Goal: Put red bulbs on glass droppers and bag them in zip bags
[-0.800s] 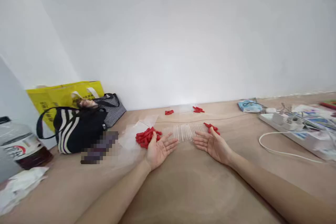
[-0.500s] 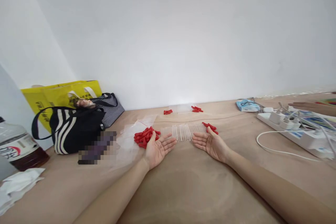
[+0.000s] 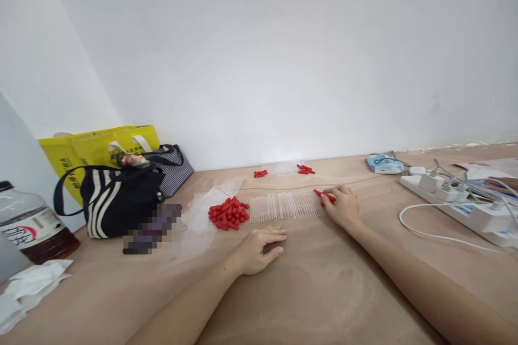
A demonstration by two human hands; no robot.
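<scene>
Over the rightmost red pieces, right hand now palm-down, grip impossible to tell; left hand likewise turned, grip relaxed.

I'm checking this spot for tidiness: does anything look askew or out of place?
One thin stick lies slanted by the red pile, apart from the side-by-side row of clear sticks. Nothing looks spilled.

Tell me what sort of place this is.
Likely a makeshift work table against a plain wall, at home or in a small workshop; I can't tell which. Red pieces and a row of clear tubes share it with a black bag and power strip.
</scene>
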